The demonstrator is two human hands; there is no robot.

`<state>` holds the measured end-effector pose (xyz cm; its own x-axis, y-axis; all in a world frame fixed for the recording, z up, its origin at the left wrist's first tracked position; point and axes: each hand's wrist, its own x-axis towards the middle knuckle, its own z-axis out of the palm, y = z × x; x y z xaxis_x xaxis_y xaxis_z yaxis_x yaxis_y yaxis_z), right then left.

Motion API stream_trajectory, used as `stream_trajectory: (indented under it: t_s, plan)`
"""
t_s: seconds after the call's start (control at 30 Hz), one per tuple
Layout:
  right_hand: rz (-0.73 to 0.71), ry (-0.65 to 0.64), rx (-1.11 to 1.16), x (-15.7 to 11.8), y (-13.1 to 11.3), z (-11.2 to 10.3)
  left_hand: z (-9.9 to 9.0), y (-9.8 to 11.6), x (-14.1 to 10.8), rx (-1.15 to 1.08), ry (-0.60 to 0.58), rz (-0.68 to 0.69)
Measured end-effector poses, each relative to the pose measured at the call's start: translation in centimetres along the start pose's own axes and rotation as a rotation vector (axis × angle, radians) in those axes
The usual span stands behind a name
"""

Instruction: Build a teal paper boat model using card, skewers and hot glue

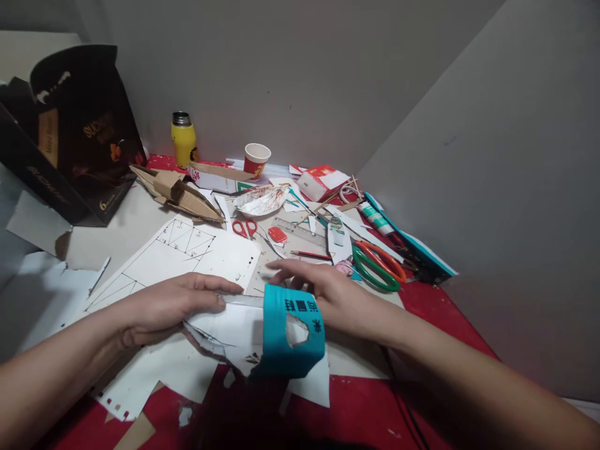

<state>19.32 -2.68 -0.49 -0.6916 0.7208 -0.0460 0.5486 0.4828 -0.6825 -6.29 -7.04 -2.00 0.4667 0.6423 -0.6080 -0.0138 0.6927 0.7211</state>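
Note:
Between my hands is a cut-and-bent paper model with a white cardboard body (234, 322) and a teal card band (276, 331). The band curves round its right end and has dark printed characters and a ragged hole. My left hand (173, 306) grips the white body at its upper left edge, thumb and fingers closed on it. Against the far right side of the teal band lies my right hand (337, 300), its index finger reaching over behind the band. Its other fingertips are hidden by the card. Under the model is a white sheet with drawn truss lines (187, 244).
Red-handled scissors (244, 229), a clear ruler (300, 232), a pencil (311, 255) and large green-and-orange-handled scissors (379, 265) lie beyond my hands. Farther back stand a yellow bottle (184, 140), a paper cup (256, 161), a cardboard boat shape (175, 192) and a black box (75, 137).

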Motion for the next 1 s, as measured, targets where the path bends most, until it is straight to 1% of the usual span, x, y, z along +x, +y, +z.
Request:
stream_trajectory:
  t_s: [0.07, 0.13, 0.2, 0.27, 0.37, 0.5, 0.63, 0.73, 0.83, 0.93, 1.0]
  plan:
    - [-0.133, 0.206, -0.134, -1.0, 0.7, -0.3, -0.1, -0.1, 0.0, -0.004, 0.012, -0.01]
    - [-0.324, 0.369, -0.26, -1.8, 1.1, -0.6, -0.2, -0.1, -0.1, -0.007, 0.004, -0.022]
    - [-0.498, 0.448, -0.37, -2.2, 1.1, -0.8, -0.3, 0.0, -0.2, -0.019, 0.002, -0.034]
    - [-0.6, 0.47, -0.464, -2.2, 0.7, -1.0, -0.4, 0.1, -0.3, -0.02, 0.014, -0.031]
    - [-0.634, 0.45, -0.537, -1.3, 0.0, -1.1, -0.2, 0.2, -0.3, 0.012, 0.04, -0.027]
    - [-0.55, 0.352, -0.547, 0.3, -0.2, -1.4, 0.1, 0.1, -0.3, 0.051, 0.083, -0.009]
    - [-0.446, 0.184, -0.482, 1.5, 0.9, -1.7, 0.5, 0.2, -0.3, 0.077, 0.09, 0.052]
    - [-0.402, 0.076, -0.44, 2.1, 2.0, -1.8, 0.8, 0.4, -0.5, 0.147, 0.107, 0.082]
    - [-0.419, 0.031, -0.407, 2.6, 2.4, -1.5, 0.9, 0.6, -0.6, 0.234, 0.088, 0.117]
    - [-0.47, 0.023, -0.428, 3.4, 2.5, -0.7, 1.0, 0.6, -0.7, 0.278, 0.028, 0.146]
    - [-0.506, 0.028, -0.451, 4.0, 2.6, 0.0, 1.0, 0.5, -0.8, 0.314, 0.016, 0.162]
